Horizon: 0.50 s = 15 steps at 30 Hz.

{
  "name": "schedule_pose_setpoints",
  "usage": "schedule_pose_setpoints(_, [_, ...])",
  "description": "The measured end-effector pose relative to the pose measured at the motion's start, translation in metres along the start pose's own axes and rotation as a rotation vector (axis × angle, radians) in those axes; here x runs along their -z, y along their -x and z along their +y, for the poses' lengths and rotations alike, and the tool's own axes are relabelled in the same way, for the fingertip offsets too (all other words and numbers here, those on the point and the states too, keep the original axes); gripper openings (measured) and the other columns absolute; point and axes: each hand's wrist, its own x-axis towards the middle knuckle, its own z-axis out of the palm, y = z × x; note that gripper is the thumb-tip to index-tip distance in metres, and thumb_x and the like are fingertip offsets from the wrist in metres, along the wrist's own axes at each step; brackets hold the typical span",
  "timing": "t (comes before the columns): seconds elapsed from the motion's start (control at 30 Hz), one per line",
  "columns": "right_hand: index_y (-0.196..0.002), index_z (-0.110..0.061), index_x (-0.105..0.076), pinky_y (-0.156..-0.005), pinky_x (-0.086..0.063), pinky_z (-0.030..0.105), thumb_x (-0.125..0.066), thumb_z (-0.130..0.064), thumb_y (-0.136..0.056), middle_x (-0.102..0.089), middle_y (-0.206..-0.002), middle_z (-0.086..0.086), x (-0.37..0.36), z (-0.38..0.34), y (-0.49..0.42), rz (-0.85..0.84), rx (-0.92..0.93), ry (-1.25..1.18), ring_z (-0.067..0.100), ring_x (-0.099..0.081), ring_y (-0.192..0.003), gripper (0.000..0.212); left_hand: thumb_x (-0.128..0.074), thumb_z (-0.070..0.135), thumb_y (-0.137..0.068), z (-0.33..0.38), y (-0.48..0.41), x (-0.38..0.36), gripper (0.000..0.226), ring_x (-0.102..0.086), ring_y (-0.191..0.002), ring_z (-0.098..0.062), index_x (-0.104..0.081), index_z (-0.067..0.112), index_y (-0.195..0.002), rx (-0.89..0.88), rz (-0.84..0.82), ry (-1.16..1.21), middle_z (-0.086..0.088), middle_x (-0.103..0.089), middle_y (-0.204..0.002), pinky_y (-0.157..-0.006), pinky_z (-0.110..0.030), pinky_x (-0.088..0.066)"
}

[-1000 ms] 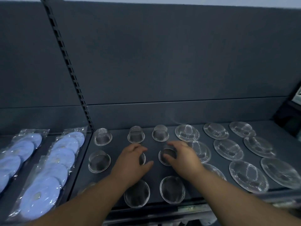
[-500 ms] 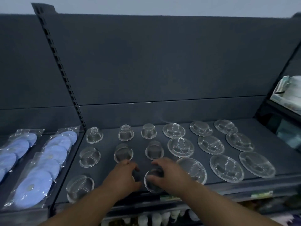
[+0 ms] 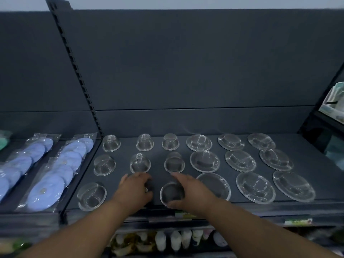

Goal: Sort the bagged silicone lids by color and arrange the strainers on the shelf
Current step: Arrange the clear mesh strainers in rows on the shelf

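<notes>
Several mesh strainers stand upside down in rows on the dark shelf. Small deep ones fill the left columns and wide flat ones the right. My right hand grips a small strainer in the front row, fingers over its top and thumb under its near rim. My left hand curls over another front-row strainer, which it almost wholly hides. Bags of blue silicone lids lie on the shelf section to the left.
A slotted upright divides the two shelf sections. A second row of blue lid bags lies further left, with something green behind it. White bottles stand on the shelf below. Another rack stands at the right.
Both hands drew back from the middle row to the front row, each now on a front-row strainer. The view shifted so the shelf looks lower and further.
</notes>
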Motion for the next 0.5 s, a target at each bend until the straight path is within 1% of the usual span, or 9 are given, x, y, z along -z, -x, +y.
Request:
schedule_pose_setpoints(0.03, [-0.147,-0.034,-0.028,-0.106,-0.036,0.025,-0.077,-0.045,-0.072,-0.041,-0.143,-0.005,0.003,0.002,0.002,0.026,-0.013,-0.045,0.011,-0.041,-0.129,0.090,-0.058,0.036,-0.086,0.004,0.001,0.001,0.044,-0.046,-0.125,-0.012,-0.051,0.029,-0.129,0.000,0.058,0.015,0.008,-0.050,-0.133,-0.115,-0.031,-0.019])
schedule_pose_setpoints(0.07, [-0.146,-0.034,-0.031,-0.105,-0.036,0.024,-0.077,-0.046,-0.073,-0.043,-0.141,-0.007,0.005,0.005,0.004,0.072,-0.027,-0.084,0.010,-0.043,-0.128,0.087,-0.057,0.039,-0.088,0.009,0.003,0.001,0.044,-0.046,-0.124,-0.012,-0.050,0.029,-0.131,-0.014,0.118,0.063,0.009,-0.049,-0.135,-0.115,-0.030,-0.018])
schedule_pose_setpoints(0.13, [-0.138,-0.031,-0.043,-0.100,-0.038,0.022,-0.072,-0.046,-0.078,-0.050,-0.134,-0.007,0.010,0.013,0.009,0.209,-0.031,-0.087,0.010,-0.048,-0.123,0.069,-0.058,0.044,-0.088,0.022,0.010,0.000,0.047,-0.049,-0.119,-0.012,-0.049,0.029,-0.132,-0.054,0.165,0.202,0.012,-0.047,-0.136,-0.104,-0.023,-0.030])
schedule_pose_setpoints(0.17, [-0.134,-0.028,-0.049,-0.098,-0.039,0.021,-0.070,-0.043,-0.081,-0.054,-0.130,-0.006,0.012,0.017,0.012,0.282,-0.026,-0.060,0.010,-0.051,-0.119,0.059,-0.059,0.047,-0.088,0.029,0.015,0.000,0.051,-0.047,-0.120,-0.010,-0.046,0.030,-0.134,-0.073,0.135,0.250,0.014,-0.043,-0.136,-0.099,-0.018,-0.031])
schedule_pose_setpoints(0.2, [-0.130,-0.026,-0.053,-0.097,-0.037,0.021,-0.069,-0.040,-0.083,-0.056,-0.127,-0.006,0.014,0.022,0.016,0.338,-0.027,-0.019,0.011,-0.051,-0.118,0.051,-0.061,0.048,-0.086,0.036,0.019,-0.003,0.058,-0.043,-0.124,-0.008,-0.042,0.030,-0.138,-0.095,0.091,0.269,0.015,-0.040,-0.138,-0.097,-0.016,-0.030])
schedule_pose_setpoints(0.27, [-0.128,-0.025,-0.055,-0.100,-0.034,0.023,-0.067,-0.037,-0.085,-0.053,-0.129,-0.005,0.018,0.033,0.023,0.392,-0.045,0.081,0.015,-0.046,-0.122,0.047,-0.064,0.047,-0.084,0.046,0.023,-0.011,0.068,-0.036,-0.131,-0.007,-0.035,0.030,-0.144,-0.133,0.032,0.274,0.014,-0.034,-0.144,-0.103,-0.017,-0.028])
schedule_pose_setpoints(0.33, [-0.132,-0.025,-0.051,-0.106,-0.031,0.027,-0.066,-0.039,-0.084,-0.046,-0.138,-0.005,0.020,0.046,0.029,0.362,-0.082,0.144,0.017,-0.039,-0.128,0.052,-0.064,0.044,-0.084,0.052,0.023,-0.018,0.070,-0.035,-0.132,-0.007,-0.032,0.032,-0.145,-0.141,0.017,0.260,0.012,-0.032,-0.147,-0.106,-0.018,-0.027])
schedule_pose_setpoints(0.43, [-0.141,-0.027,-0.041,-0.112,-0.025,0.026,-0.064,-0.042,-0.084,-0.033,-0.150,-0.004,0.021,0.060,0.034,0.251,-0.143,0.132,0.017,-0.030,-0.137,0.064,-0.063,0.037,-0.087,0.058,0.024,-0.023,0.065,-0.038,-0.130,-0.005,-0.033,0.031,-0.144,-0.134,0.019,0.260,0.012,-0.035,-0.145,-0.098,-0.009,-0.023])
schedule_pose_setpoints(0.5, [-0.143,-0.027,-0.038,-0.114,-0.024,0.026,-0.063,-0.039,-0.086,-0.030,-0.152,-0.005,0.023,0.065,0.036,0.219,-0.145,0.129,0.017,-0.029,-0.138,0.063,-0.064,0.034,-0.087,0.062,0.024,-0.024,0.063,-0.039,-0.128,-0.005,-0.035,0.031,-0.143,-0.128,0.040,0.273,0.013,-0.037,-0.143,-0.095,-0.008,-0.022])
